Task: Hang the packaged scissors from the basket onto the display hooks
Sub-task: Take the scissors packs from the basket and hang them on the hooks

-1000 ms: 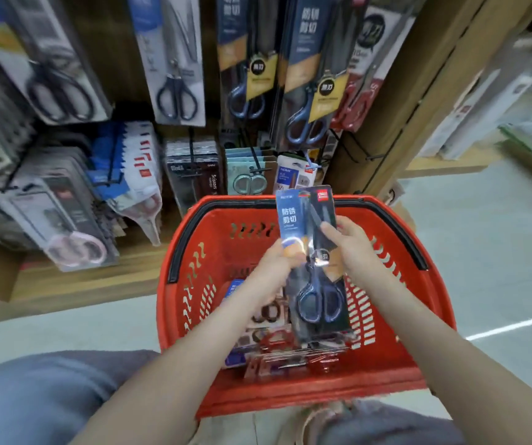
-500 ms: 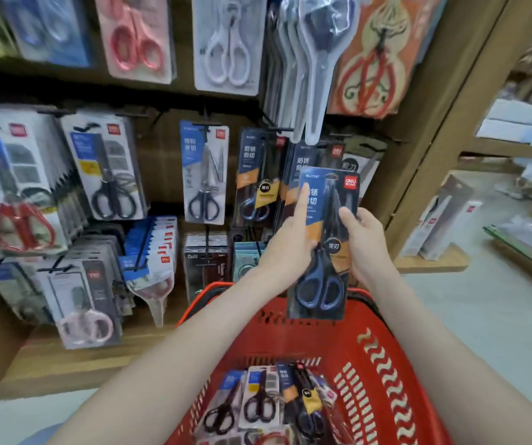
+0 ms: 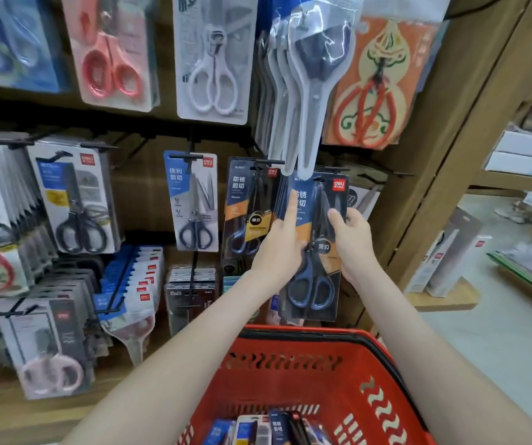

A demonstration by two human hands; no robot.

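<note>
Scissors pack point(image 3: 314, 252), over the basket point(image 3: 322, 358) a second ago, now gripped by left hand point(image 3: 277, 252) and right hand point(image 3: 353, 245) near display's right edge, top at hook point(image 3: 335, 169); threading remains.

The wooden display board point(image 3: 142, 200) carries black wire hooks point(image 3: 191, 155), and packs of scissors hang from them in rows. A pink-handled pair point(image 3: 110, 69) and a white-handled pair point(image 3: 213, 69) hang in the upper row, and a black-handled pair point(image 3: 78, 213) hangs below them. Lower in the view, a red plastic basket point(image 3: 370, 396) holds several packaged scissors point(image 3: 274, 428). At the right, white boxes point(image 3: 444, 258) stand on a low wooden shelf point(image 3: 444, 300).
</note>
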